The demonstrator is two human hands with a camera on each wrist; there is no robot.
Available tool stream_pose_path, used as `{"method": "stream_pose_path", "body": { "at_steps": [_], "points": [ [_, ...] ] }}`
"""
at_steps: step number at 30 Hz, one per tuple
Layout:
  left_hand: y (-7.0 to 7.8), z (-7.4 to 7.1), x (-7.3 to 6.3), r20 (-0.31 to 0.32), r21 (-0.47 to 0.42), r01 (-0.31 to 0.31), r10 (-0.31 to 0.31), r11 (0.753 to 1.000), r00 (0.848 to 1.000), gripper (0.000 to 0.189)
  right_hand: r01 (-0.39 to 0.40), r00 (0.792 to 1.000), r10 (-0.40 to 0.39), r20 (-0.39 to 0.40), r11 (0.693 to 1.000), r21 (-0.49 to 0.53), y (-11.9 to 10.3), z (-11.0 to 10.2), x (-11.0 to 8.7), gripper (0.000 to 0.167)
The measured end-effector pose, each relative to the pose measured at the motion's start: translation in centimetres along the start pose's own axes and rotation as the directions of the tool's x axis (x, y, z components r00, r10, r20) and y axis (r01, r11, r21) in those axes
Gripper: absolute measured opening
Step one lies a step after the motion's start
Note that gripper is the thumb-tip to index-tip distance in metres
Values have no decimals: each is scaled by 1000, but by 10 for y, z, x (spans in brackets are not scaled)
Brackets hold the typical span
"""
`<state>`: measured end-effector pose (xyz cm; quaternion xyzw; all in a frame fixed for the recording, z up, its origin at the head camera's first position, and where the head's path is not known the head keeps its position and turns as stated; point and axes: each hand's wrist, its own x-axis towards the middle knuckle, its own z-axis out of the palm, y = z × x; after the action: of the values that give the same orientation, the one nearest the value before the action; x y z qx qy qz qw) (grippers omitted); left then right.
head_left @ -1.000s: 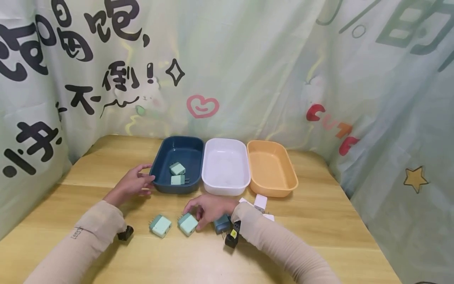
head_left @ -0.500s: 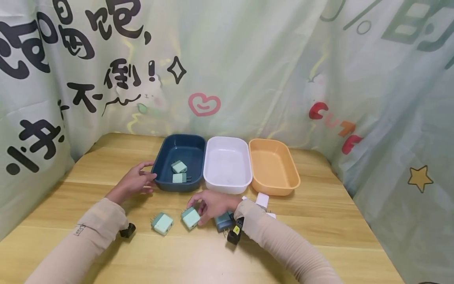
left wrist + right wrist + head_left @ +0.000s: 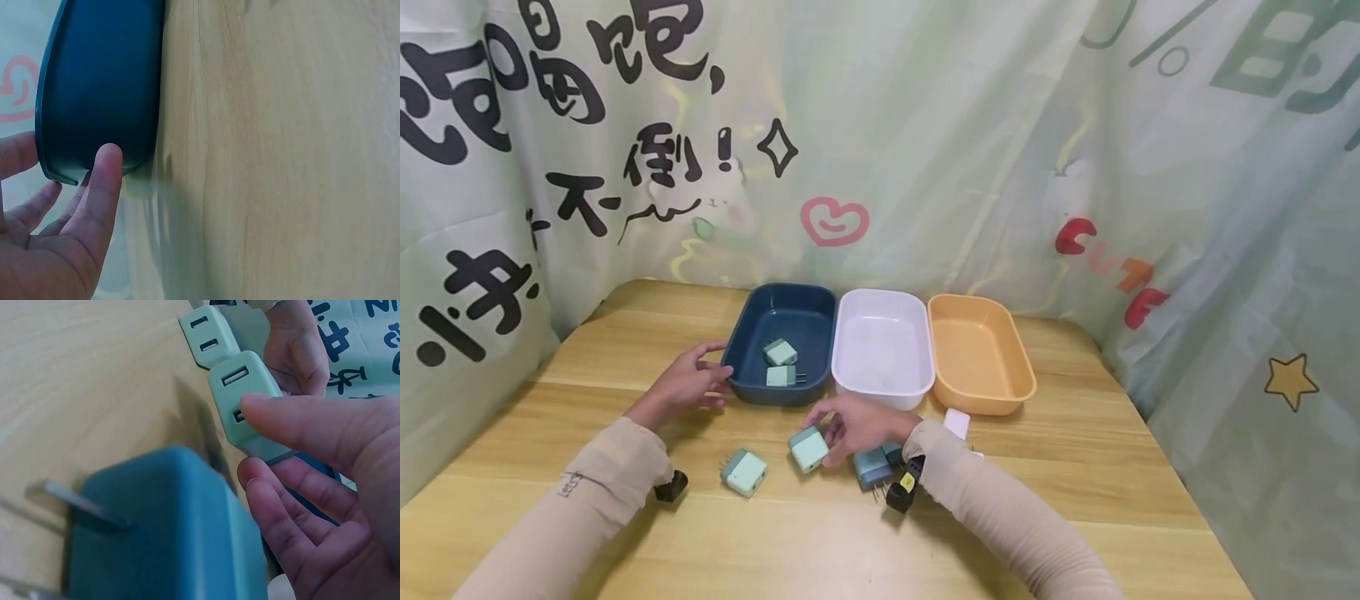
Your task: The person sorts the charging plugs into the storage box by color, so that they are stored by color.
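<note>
My right hand (image 3: 857, 429) pinches a mint-green wall charger (image 3: 809, 451) between thumb and fingers, just above the table. Two USB slots face the camera on this charger (image 3: 240, 394) in the right wrist view. To its left lies another green charger (image 3: 745, 472), prongs pointing left. At the dark blue tray (image 3: 786, 310), my left hand (image 3: 688, 381) touches the near left corner with fairly straight fingers and thumb, clearer in the left wrist view. Two more green chargers (image 3: 781, 364) lie inside that tray. Under my right wrist sits a dark blue charger (image 3: 872, 468).
A white tray (image 3: 882, 385) and an orange tray (image 3: 983, 402) stand side by side, right of the blue one. White chargers (image 3: 956, 423) lie in front of them, partly hidden by my right sleeve. A printed cloth (image 3: 925, 167) hangs behind the wooden table (image 3: 790, 550).
My right hand has lifted the green charger slightly off the table and moved it a little away from me. My left hand stays at the blue tray.
</note>
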<state>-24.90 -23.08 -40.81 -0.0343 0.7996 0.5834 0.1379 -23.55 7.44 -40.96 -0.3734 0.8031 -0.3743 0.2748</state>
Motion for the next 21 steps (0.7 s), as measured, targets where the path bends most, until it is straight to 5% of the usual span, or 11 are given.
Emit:
{"method": "stream_pose_path", "body": {
  "at_steps": [21],
  "points": [
    [0,0,1,0,5,-3,3,1000,1000,64,31,997,-33,-68,999,-37,-11,-19,5,50]
  ]
}}
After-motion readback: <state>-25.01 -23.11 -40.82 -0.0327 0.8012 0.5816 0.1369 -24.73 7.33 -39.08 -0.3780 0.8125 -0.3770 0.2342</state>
